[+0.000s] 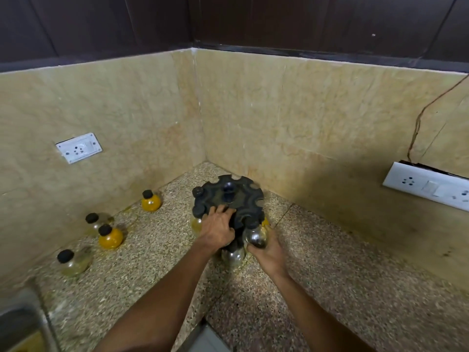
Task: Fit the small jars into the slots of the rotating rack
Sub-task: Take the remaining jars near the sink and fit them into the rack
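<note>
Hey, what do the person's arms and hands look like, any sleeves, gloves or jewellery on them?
Both forearms are bare, with no sleeves in view. The left hand and right hand wear no gloves, and no rings, watch or bracelets show. The picture is too soft to tell finer marks.

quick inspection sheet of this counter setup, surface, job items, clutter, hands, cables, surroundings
surface: speckled stone counter in a corner, yellowish stains near the wall
job's things: black rotating rack, upper far-side slots open; four loose jars on the counter at left, two with orange fill, two nearly clear; a clear jar at the rack's near edge
clutter: nothing seen
grippers: left hand rests on the rack top; right hand cups the clear jar from below
cables: thin wire running up the right wall from the switch plate
surroundings: beige tiled walls, wall socket at left, sink edge lower left
</note>
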